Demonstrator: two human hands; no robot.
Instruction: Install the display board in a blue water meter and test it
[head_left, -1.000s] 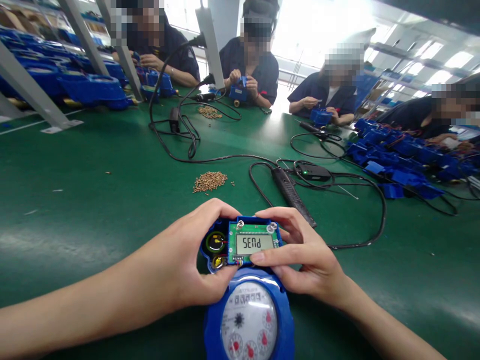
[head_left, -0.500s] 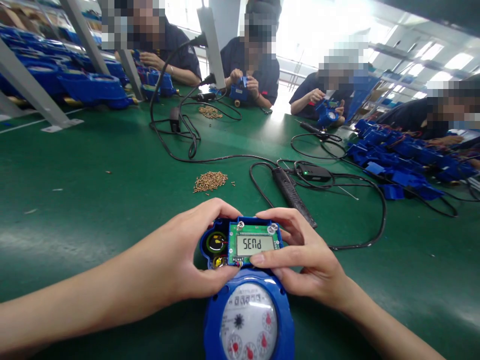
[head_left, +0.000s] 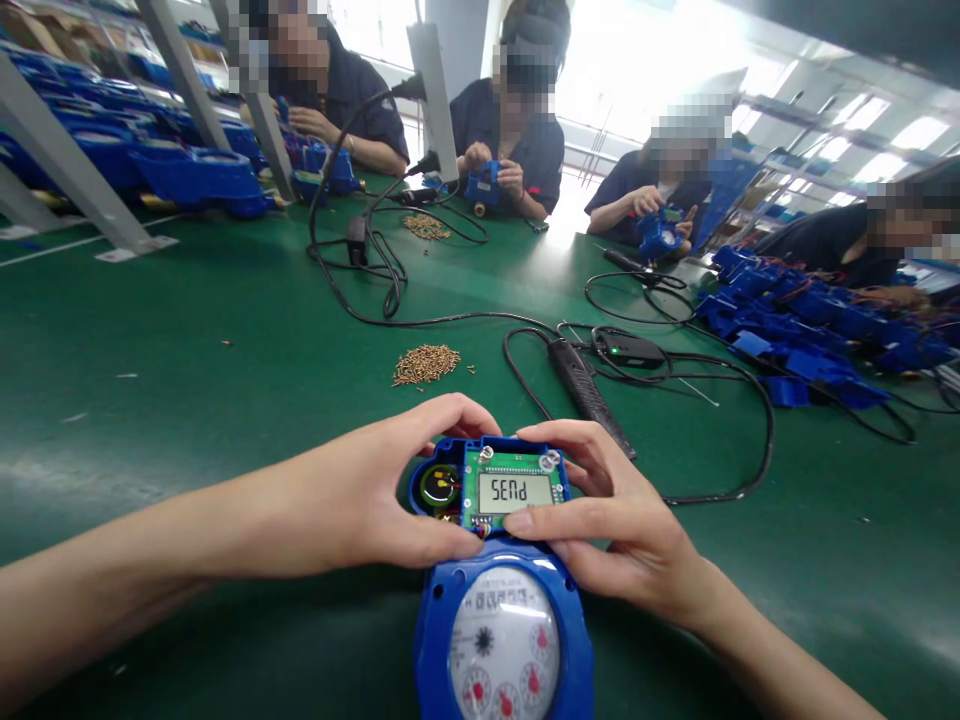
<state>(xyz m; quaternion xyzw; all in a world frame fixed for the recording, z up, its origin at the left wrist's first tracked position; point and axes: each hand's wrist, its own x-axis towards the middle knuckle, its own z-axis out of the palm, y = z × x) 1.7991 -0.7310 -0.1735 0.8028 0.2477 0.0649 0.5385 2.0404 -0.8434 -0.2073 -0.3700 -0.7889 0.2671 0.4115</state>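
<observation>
A blue water meter [head_left: 433, 640] with a round white dial stands right in front of me. At its far end is an uncovered housing with a green circuit board [head_left: 472, 480] whose display [head_left: 514, 492] shows characters upside down to me. My left hand [head_left: 390, 490] curves round the left side of the housing, thumb on its near edge and fingers on its far edge. From the right my right hand [head_left: 622, 520] grips the housing, one finger resting at the board's lower edge. A round black part with wires [head_left: 439, 485] sits left of the board.
Beyond the meter lie a pile of brass screws [head_left: 426, 365], a black electric screwdriver [head_left: 589, 395] and a black adapter box [head_left: 630, 348] with looping cables. Blue meter parts [head_left: 795, 320] are heaped at right; blue meters [head_left: 202, 180] stand at left. Several co-workers sit across the green table [head_left: 247, 420].
The view has shifted slightly, so most things appear a little further right. Both hands keep their hold on the meter, and the display reads the same.
</observation>
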